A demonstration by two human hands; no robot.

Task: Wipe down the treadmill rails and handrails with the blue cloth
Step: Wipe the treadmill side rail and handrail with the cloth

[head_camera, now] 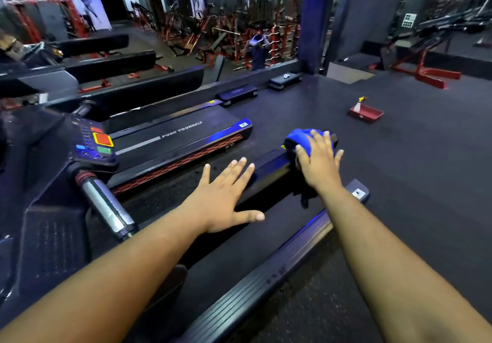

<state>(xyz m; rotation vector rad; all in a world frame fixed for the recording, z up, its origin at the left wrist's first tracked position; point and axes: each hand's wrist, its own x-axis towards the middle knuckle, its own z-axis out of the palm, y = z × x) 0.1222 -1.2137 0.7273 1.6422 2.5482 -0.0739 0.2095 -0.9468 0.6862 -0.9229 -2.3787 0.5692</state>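
The treadmill (239,239) fills the lower frame, its left side rail (269,160) running away toward the rear end. The step in hand looks like wiping that rail. The left hand (226,199) lies flat, fingers spread, holding nothing. The right hand (320,160) presses the blue cloth (299,137) onto the rail's far end, fingers straight — next likely a stroke back along it, then the near rail (266,276) and handrail (106,207).
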